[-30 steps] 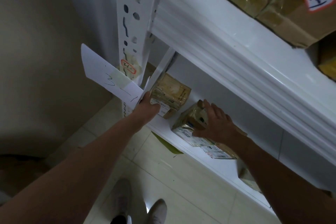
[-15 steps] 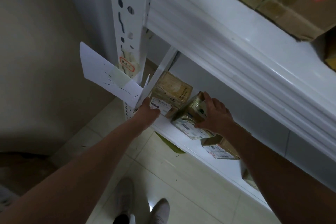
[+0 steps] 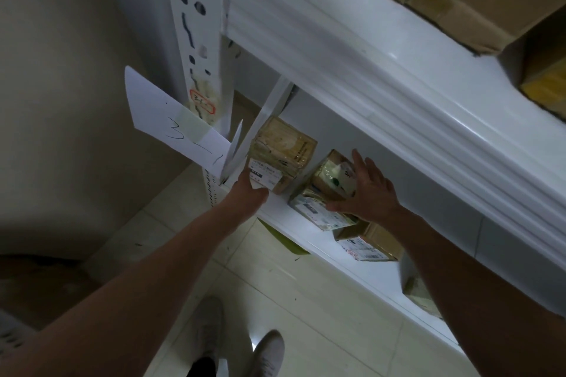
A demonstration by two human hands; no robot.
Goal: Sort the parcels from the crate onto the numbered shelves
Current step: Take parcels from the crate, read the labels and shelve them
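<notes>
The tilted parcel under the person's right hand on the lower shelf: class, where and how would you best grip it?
Grip the tilted parcel across its raised upper end, from the open aisle side. It leans on another parcel, so that end is free; the right hand already lies there.

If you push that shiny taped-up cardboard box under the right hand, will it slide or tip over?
The small tape-wrapped cardboard parcel probably slides easily: glossy tape on a smooth white metal shelf. It is already tilted, leaning on a label-covered parcel, so it may tip. It looks stiff and likely light, since the right hand moves it with spread fingers.
</notes>
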